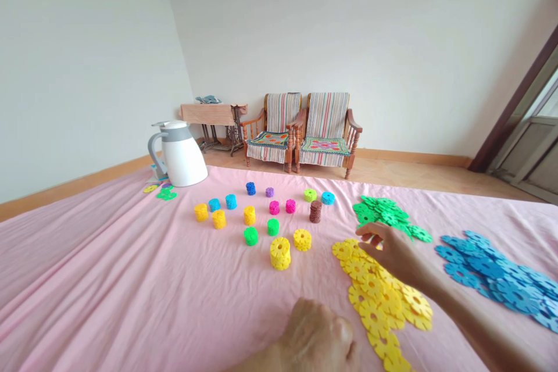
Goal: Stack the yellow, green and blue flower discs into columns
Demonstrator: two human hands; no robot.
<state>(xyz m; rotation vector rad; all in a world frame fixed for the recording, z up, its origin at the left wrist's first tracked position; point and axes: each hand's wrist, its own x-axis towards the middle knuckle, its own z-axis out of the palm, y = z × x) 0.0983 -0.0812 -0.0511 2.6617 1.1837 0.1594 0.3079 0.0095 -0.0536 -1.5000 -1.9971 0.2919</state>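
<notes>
My left hand (pixel 320 334) is low in the view, resting near the pink cloth, its fingers curled into a fist. Whatever it may hold is hidden behind its knuckles. Over the upper end of a heap of yellow flower-shaped discs (pixel 370 285) hangs my right hand (pixel 387 249), fingers bent and a gap between them and the thumb. Nothing shows in that gap. Just beyond it spreads a heap of green discs (pixel 381 212). Left of the heap stand two yellow disc stacks, a taller one (pixel 280 254) and a shorter one (pixel 302 239).
Blue discs (pixel 497 270) lie at the right. Several small coloured stacks, including a brown one (pixel 315 212), stand mid-cloth. A white jug (pixel 183 157) stands at the far left beside loose green discs (pixel 166 193). Two wooden armchairs (pixel 326 122) are beyond the cloth's far edge.
</notes>
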